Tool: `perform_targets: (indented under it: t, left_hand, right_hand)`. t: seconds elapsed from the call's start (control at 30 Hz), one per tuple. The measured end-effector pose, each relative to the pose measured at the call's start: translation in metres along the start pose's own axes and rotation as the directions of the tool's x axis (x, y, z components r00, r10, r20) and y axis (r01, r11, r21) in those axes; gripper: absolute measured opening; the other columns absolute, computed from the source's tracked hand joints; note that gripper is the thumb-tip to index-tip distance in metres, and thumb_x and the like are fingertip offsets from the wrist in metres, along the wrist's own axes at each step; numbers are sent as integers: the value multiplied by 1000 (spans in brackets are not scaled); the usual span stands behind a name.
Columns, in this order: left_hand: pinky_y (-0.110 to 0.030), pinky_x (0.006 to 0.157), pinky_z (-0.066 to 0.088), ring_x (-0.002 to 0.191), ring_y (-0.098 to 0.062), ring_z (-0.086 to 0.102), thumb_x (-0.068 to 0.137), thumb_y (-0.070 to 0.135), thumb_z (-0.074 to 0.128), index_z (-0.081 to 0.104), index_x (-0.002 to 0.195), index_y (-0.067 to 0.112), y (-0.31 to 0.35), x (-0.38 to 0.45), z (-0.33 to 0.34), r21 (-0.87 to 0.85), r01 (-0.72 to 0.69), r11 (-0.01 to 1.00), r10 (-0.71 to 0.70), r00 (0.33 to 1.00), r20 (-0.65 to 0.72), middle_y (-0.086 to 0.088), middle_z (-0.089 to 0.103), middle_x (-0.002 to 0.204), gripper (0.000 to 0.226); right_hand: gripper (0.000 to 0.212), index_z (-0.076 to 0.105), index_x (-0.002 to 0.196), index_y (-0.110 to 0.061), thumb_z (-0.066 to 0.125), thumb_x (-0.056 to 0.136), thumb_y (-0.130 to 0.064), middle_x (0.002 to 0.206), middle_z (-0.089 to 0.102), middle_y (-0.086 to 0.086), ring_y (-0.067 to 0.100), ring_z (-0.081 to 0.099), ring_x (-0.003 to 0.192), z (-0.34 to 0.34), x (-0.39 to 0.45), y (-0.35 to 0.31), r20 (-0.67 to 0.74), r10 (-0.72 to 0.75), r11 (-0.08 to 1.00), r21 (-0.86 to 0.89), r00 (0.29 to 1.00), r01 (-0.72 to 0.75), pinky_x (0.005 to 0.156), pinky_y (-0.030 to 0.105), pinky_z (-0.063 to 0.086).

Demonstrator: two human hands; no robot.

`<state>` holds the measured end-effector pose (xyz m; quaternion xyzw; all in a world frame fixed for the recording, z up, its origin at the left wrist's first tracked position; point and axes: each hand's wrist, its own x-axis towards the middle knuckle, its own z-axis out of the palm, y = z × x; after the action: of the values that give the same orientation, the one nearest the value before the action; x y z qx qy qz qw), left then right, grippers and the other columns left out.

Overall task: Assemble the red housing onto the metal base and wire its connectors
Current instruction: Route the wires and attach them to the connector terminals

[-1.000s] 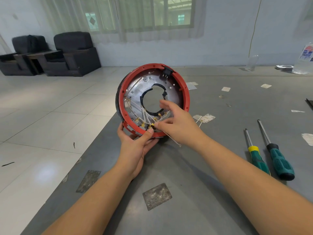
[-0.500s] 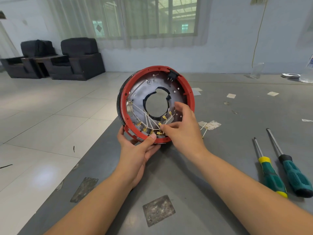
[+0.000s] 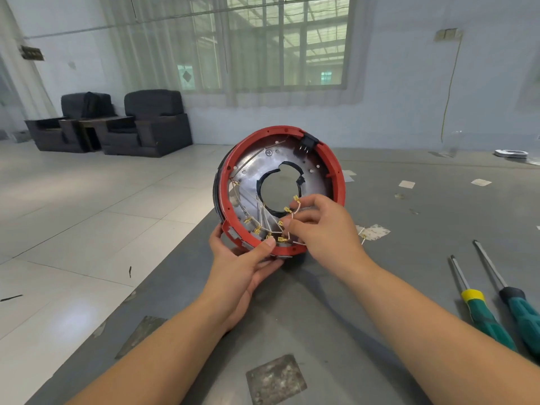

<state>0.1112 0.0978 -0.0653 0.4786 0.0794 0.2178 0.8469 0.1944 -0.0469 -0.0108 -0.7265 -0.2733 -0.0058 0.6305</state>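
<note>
Head view: red housing (image 3: pixel 339 182) w/ metal base (image 3: pixel 251 173) seated inside, tilted up on edge at counter (image 3: pixel 336 311) corner. Left hand (image 3: pixel 242 258) grips lower rim, thumb on top. Right hand (image 3: pixel 318 226) pinches white wire (image 3: pixel 295 210) w/ gold connectors (image 3: pixel 287 209). Best bet: brace rim firm, feed 1 connector at a time, avoid tangling neighbours. 2 screwdrivers (image 3: pixel 479 314) lying to the right.

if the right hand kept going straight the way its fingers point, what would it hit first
The right hand points up and left into the red housing. Its fingers already pinch a white wire with gold connectors. Past those, it would probably meet the metal base near the centre hole, though depth is unclear.
</note>
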Motion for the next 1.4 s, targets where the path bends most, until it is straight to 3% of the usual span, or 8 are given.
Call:
perform_targets:
  t: [0.1, 0.27, 0.5, 0.6, 0.73, 0.8, 0.9, 1.4]
  left_hand:
    - [-52, 82, 63, 102, -45, 74, 79, -1, 86, 34, 136, 51, 6, 8, 1, 37, 24, 999, -25, 1000, 9, -13, 76, 116, 93]
    - [-54, 83, 63, 100, -45, 75, 81, -5, 83, 31, 139, 51, 15, 14, 12, 59, 80, 995, -81, 997, 17, -19, 66, 131, 96]
    - [-56, 87, 61, 106, -48, 72, 80, -2, 83, 36, 140, 46, 6, 32, 7, 17, 82, 996, -84, 990, 114, -21, 72, 124, 90]
    - [-57, 88, 61, 107, -49, 72, 79, -3, 83, 39, 142, 44, 3, 32, 3, 23, 59, 998, -62, 992, 113, -24, 71, 125, 90]
    - [-59, 89, 60, 111, -47, 71, 78, -4, 83, 42, 143, 46, 1, 28, 3, 17, 33, 999, -35, 994, 108, -25, 66, 132, 91]
    - [-60, 88, 60, 111, -47, 70, 76, -2, 84, 42, 144, 45, 1, 28, 3, 15, 30, 999, -32, 994, 103, -25, 65, 133, 93]
    - [-60, 87, 60, 110, -50, 70, 80, -2, 81, 43, 144, 45, 3, 28, 5, -10, 49, 999, -47, 992, 121, -26, 66, 130, 87]
    - [-61, 92, 58, 113, -49, 69, 84, 4, 79, 37, 147, 44, 5, 25, 7, -19, 51, 998, -48, 990, 135, -21, 69, 131, 86]
  right_hand:
    - [18, 71, 104, -29, 73, 88, -20, 79, 77, -6, 13, 73, 78, -3, 12, -7, 17, -29, 994, -105, 999, 31, 81, 41, 61]
    - [18, 76, 98, -27, 59, 99, -30, 77, 75, -14, 0, 64, 67, -7, 34, -29, 186, -74, 909, -391, 980, 143, 66, 24, 50]
    - [22, 72, 118, -34, 60, 99, -30, 82, 68, -22, 0, 67, 88, 0, 43, -17, 248, -147, 842, -476, 957, 253, 89, 29, 55]
    - [19, 71, 114, -37, 61, 98, -35, 86, 71, -21, -1, 66, 87, 5, 45, -10, 212, -239, 810, -495, 948, 315, 94, 31, 52]
    - [15, 72, 106, -38, 59, 97, -40, 91, 73, -22, 0, 62, 93, 13, 42, 1, 125, -412, 704, -585, 903, 402, 106, 37, 32]
    - [15, 72, 103, -38, 57, 98, -39, 97, 72, -23, 2, 58, 100, 19, 39, 9, 99, -490, 625, -652, 866, 428, 100, 36, 25]
    - [15, 72, 96, -36, 57, 96, -36, 91, 69, -20, 8, 56, 102, 23, 34, 18, 11, -557, 618, -662, 830, 424, 94, 37, 23]
    - [16, 72, 94, -36, 57, 96, -39, 98, 67, -18, 10, 52, 112, 28, 30, 20, -35, -532, 656, -649, 846, 385, 90, 38, 24]
